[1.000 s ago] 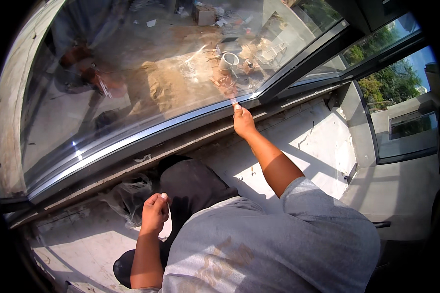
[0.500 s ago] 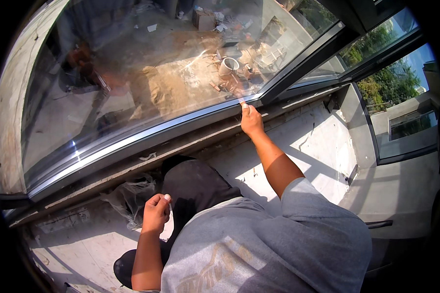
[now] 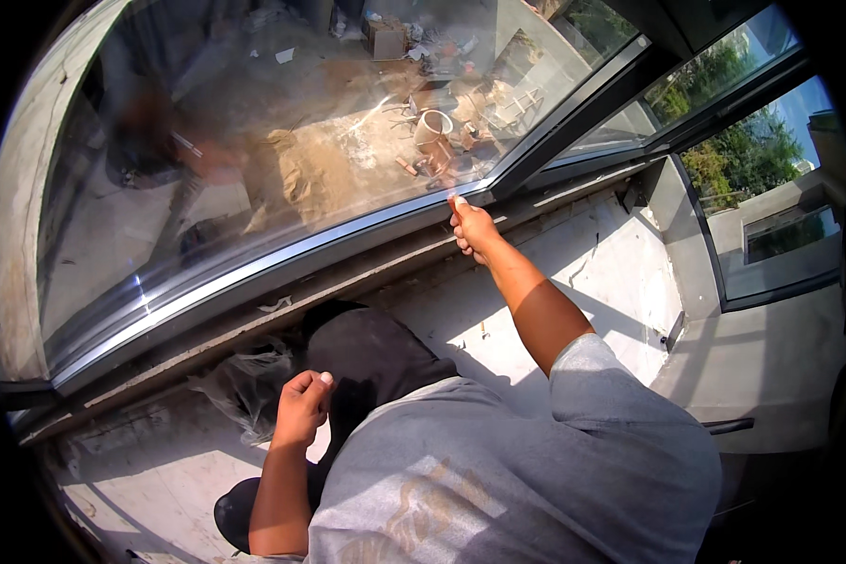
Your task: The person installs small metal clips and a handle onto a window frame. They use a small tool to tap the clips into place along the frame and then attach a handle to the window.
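two bare hands at a window, right hand [image 3: 472,226] fingers curled with one fingertip on the metal window frame [image 3: 254,273], left hand [image 3: 301,409] loosely fisted, holding nothing visible, near a black trouser knee [image 3: 371,352]

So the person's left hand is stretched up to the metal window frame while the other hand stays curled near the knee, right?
Not quite: the head view shows the right hand reaching up to the window frame. The left hand is the one curled near the knee.

Below you, beyond the glass, a pale pipe [image 3: 432,125] and a cardboard box [image 3: 385,38] lie on sandy ground. Crumpled plastic film [image 3: 244,381] sits on the concrete ledge [image 3: 611,273]. Trees [image 3: 743,150] stand at right.
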`<state>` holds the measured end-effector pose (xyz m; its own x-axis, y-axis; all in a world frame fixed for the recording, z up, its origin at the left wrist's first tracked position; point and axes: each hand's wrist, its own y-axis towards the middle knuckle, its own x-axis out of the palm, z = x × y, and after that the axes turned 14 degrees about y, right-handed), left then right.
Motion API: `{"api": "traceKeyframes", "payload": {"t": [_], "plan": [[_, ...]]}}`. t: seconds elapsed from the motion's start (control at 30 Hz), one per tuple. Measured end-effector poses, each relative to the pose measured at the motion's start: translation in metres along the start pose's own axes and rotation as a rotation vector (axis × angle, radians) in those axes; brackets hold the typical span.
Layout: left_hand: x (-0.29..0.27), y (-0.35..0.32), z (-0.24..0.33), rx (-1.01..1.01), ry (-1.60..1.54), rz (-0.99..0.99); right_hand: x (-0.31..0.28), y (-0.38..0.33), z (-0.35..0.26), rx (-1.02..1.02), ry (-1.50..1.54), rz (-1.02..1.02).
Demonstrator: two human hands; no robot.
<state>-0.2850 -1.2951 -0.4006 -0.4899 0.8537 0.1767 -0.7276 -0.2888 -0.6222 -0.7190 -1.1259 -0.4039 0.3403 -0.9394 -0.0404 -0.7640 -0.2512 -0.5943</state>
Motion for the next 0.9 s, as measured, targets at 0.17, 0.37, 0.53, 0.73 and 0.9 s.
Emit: {"api": "traceKeyframes", "payload": {"t": [0.17, 0.37, 0.53, 0.73, 0.9], "plan": [[-0.006, -0.006, 0.003, -0.032, -0.019, 0.050, 0.003, 0.006, 0.011, -0.195, -0.156, 0.043], [0.006, -0.006, -0.004, -0.010, 0.031, 0.005, 0.021, -0.020, -0.004, -0.100, -0.196, 0.063], [0.003, -0.012, -0.001, -0.028, -0.006, 0.018, -0.011, -0.007, -0.003, -0.172, -0.048, 0.077], [0.000, -0.015, -0.009, -0.051, -0.217, 0.005, 0.005, -0.026, -0.022, -0.148, -0.265, 0.079], [-0.010, -0.023, -0.008, -0.004, -0.524, -0.106, 0.028, -0.059, -0.008, -0.362, -0.161, -0.170]]}}
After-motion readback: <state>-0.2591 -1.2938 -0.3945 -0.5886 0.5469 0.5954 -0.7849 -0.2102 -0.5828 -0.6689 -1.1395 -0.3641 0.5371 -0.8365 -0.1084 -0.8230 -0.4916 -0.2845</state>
